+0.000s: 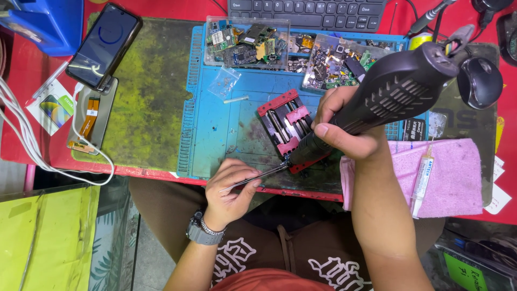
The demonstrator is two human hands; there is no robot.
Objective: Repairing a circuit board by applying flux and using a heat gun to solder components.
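Observation:
My right hand [344, 126] grips a large black hot-air gun handle [398, 89], its nozzle aimed down at the near corner of a red and black board holder [285, 126]. My left hand [231, 186] pinches thin metal tweezers [256, 178], whose tips reach toward the same corner by the nozzle. The holder lies on a blue work mat [221, 129]. The nozzle tip and whatever sits under it are hidden by the gun.
Clear trays of circuit boards [247, 43] and small parts [336, 62] sit at the mat's far edge. Left lie a phone [105, 46], a screen panel [91, 116] and white cables [21, 134]. Right: pink cloth [458, 172] with a syringe [423, 180], a mouse [479, 81]. A keyboard [307, 13] sits behind.

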